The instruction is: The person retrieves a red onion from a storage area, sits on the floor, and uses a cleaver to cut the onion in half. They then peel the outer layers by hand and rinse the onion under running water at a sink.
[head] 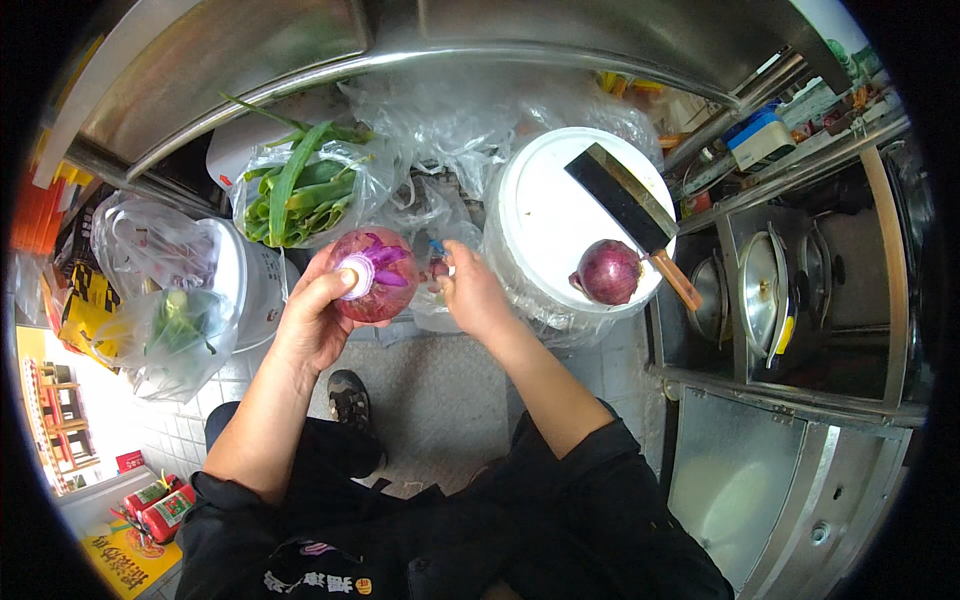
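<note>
My left hand grips a red onion whose cut end faces up, with the thumb pressed on the pale cut face and purple layers showing beside it. Just right of it is my right hand, thumb and forefinger near each other; whether a scrap is between them I cannot tell. On the white round lid of a bucket, to the right, lie a second red onion with its skin on and a cleaver, its wooden handle jutting over the rim.
Green onion leaves fill a plastic bag at the upper left. A white bucket stands at left beside bagged vegetables. Clear plastic bags lie ahead. A steel shelf with metal lids is at right, fire extinguishers at lower left.
</note>
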